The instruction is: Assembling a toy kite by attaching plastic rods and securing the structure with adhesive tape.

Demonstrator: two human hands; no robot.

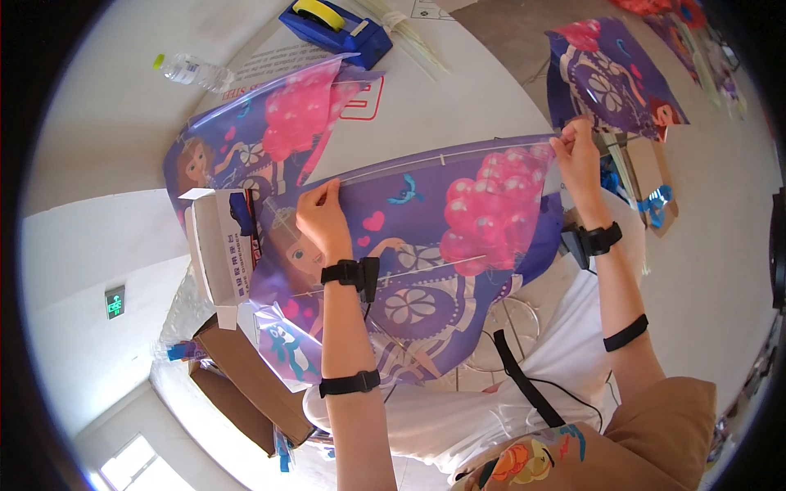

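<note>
A purple printed plastic sheet [409,213], with pink balloons and a cartoon figure, hangs over the table edge toward my lap. Along its far edge runs a thin white rod [442,159]. My left hand [324,219] pinches that edge near the rod's left end, fingers closed. At the right corner, the fingertips of my right hand [580,164] are closed on the same edge. A second thin rod [434,268] crosses the sheet's middle. Behind my left hand lies another printed sheet [246,135], partly folded over.
On the white table [458,90] stand a blue tape dispenser [360,41] with yellow tape, a bundle of thin sticks [413,41] and a plastic bottle [192,72]. An opened white carton [214,245] sits left. Another printed sheet [610,78] is at far right; a cardboard box [246,376] is lower left.
</note>
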